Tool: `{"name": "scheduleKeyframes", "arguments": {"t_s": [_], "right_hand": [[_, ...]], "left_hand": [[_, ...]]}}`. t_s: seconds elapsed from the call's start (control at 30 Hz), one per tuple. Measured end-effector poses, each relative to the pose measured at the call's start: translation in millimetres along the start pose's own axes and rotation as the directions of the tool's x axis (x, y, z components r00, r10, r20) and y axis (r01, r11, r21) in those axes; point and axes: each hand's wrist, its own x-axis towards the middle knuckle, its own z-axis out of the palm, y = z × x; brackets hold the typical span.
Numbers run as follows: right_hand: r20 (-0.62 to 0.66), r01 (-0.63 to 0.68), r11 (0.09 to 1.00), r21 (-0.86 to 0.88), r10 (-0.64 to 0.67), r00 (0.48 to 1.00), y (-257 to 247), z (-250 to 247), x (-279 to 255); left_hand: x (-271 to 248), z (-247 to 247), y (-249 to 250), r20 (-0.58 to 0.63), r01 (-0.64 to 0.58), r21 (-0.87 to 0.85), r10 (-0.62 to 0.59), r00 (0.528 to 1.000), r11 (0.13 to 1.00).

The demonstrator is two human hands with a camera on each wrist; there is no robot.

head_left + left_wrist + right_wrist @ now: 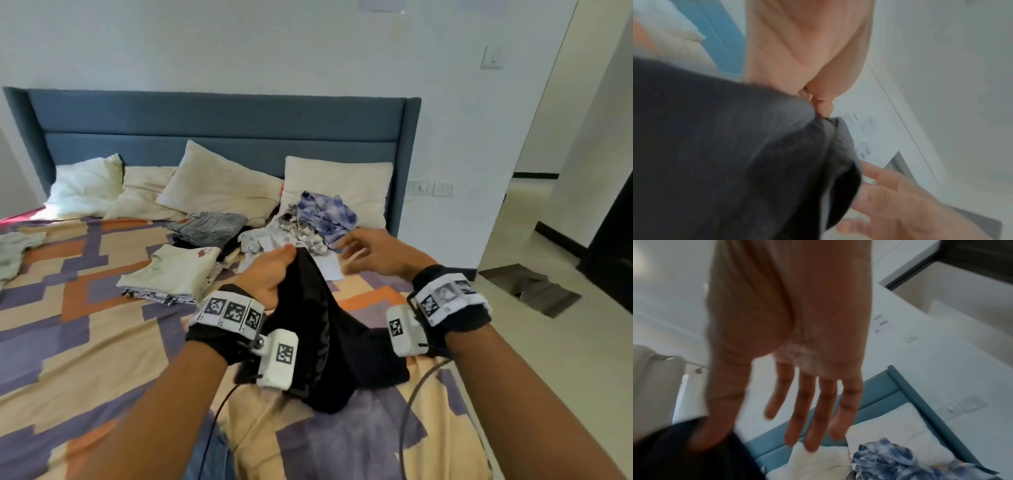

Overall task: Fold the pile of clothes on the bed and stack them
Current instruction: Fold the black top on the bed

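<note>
Black soft-cloth garment [318, 329], crumpled and unfolded, hangs from the left hand [270, 277] at the middle of the head view, its lower part resting on the orange, purple and cream patterned bedspread [85, 329]. That hand's fingers are curled tight round the top edge. The right hand [373, 255], at 2 o'clock from it, has straight, spread fingers and holds nothing.

To do this step well, I judge the free hand should take a second corner of the same edge, so the cloth can be shaken flat before folding.

At 10 o'clock lie the folded cream shirt on its stack [171, 270] and the folded grey jeans [209, 224]. At 12 o'clock sits the unfolded blue-and-white heap of clothes [318, 219], against a cream pillow [342, 178]. The wrist-camera cables could snag the cloth.
</note>
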Motion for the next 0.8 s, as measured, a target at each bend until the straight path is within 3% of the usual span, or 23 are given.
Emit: {"name": "scheduleKeyframes", "arguments": {"t_s": [0.07, 0.13, 0.2, 0.27, 0.37, 0.43, 0.5, 0.57, 0.6, 0.7, 0.8], "right_hand": [[0.270, 0.022, 0.999, -0.039, -0.011, 0.963, -9.4, 25.4, -2.9], [0.372, 0.039, 0.999, -0.022, -0.028, 0.928, -6.7, 51.0, -1.5], [0.289, 0.027, 0.999, 0.034, -0.035, 0.957, 3.9, 70.1, 3.3], [0.109, -0.005, 0.978, 0.210, -0.019, 0.994, 9.8, 78.3, 9.2], [-0.144, 0.012, 0.894, 0.447, 0.059, 0.988, 8.0, 76.9, 17.9], [-0.273, 0.052, 0.758, 0.650, 0.168, 0.947, 3.0, 66.8, 21.1], [-0.294, 0.143, 0.476, 0.868, 0.259, 0.920, -2.9, 51.5, 20.4], [-0.271, 0.222, 0.198, 0.955, 0.273, 0.923, -11.8, 36.1, 13.2], [-0.265, 0.245, 0.105, 0.964, 0.273, 0.925, -15.3, 30.5, 10.2], [-0.253, 0.270, -0.036, 0.962, 0.243, 0.937, -22.5, 22.5, 1.9], [-0.274, 0.292, -0.057, 0.955, 0.218, 0.937, -13.4, 19.1, -5.1]], "left_hand": [[-16.4, 11.9, 5.7, 0.051, 0.008, -0.101, -0.003, 0.999, 0.995], [-18.5, 5.0, 13.2, 0.053, -0.043, -0.228, 0.056, 0.997, 0.973], [-27.8, -4.4, 21.9, 0.065, -0.104, -0.284, 0.127, 0.990, 0.953], [-41.6, -8.5, 28.6, 0.166, -0.152, -0.278, 0.203, 0.965, 0.949], [-47.2, -17.4, 23.4, 0.211, -0.180, -0.191, 0.219, 0.953, 0.965], [-41.6, -27.8, 6.9, 0.197, -0.162, -0.108, 0.181, 0.964, 0.981], [-35.3, -35.6, -16.6, 0.275, -0.132, -0.003, 0.127, 0.953, 0.991], [-33.4, -31.0, -36.4, 0.355, -0.153, 0.202, 0.074, 0.932, 0.967], [-30.2, -25.3, -44.2, 0.355, -0.171, 0.263, 0.069, 0.932, 0.950], [-29.6, 3.7, -47.3, 0.230, -0.196, 0.271, 0.134, 0.964, 0.942], [-24.3, 18.7, -44.6, 0.163, -0.226, 0.254, 0.189, 0.968, 0.940]]}}
